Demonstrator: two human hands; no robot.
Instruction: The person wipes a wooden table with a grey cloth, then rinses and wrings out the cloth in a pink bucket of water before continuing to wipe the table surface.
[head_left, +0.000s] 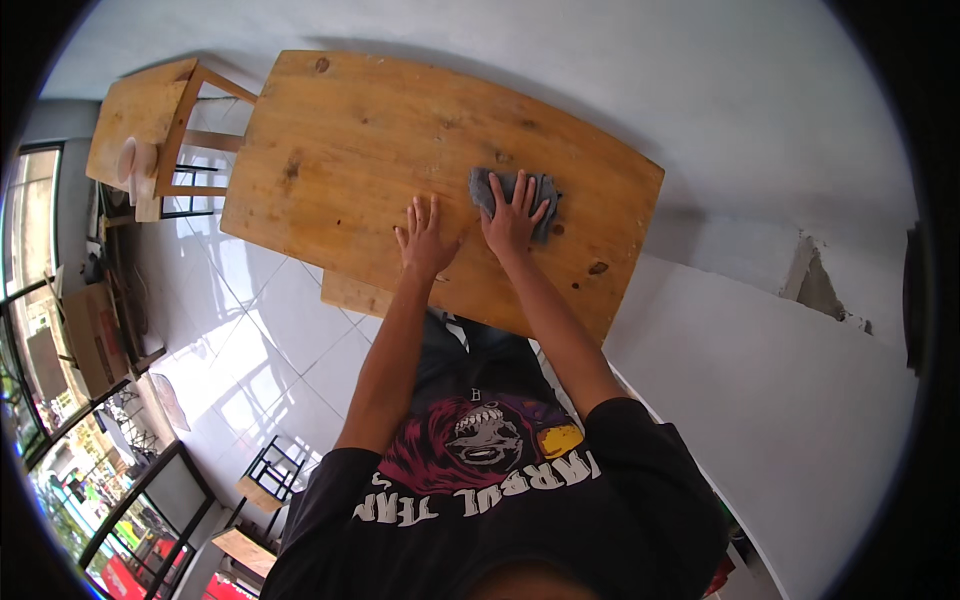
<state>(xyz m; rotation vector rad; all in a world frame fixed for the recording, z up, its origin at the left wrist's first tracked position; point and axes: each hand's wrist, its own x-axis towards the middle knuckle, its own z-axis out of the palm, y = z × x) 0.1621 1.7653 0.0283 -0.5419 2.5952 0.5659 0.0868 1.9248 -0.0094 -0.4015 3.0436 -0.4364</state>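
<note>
Under my right hand (511, 217) lies a crumpled grey cloth (546, 190), pressed against the wooden tabletop (360, 165) with the fingers spread over it. My left hand (426, 241) rests palm down on the bare wood to the left of the cloth, its fingers apart and nothing in it. The tabletop is varnished, with dark knots and stains. Part of the cloth is hidden beneath the right hand.
A white wall (570, 45) runs along the table's far side, and a white surface (765, 405) lies to the right. At left a second wooden table (139, 112) bears a translucent plastic pitcher (142, 161). A wooden bench (352, 292) juts from the near edge. Stools (259, 495) stand lower left.
</note>
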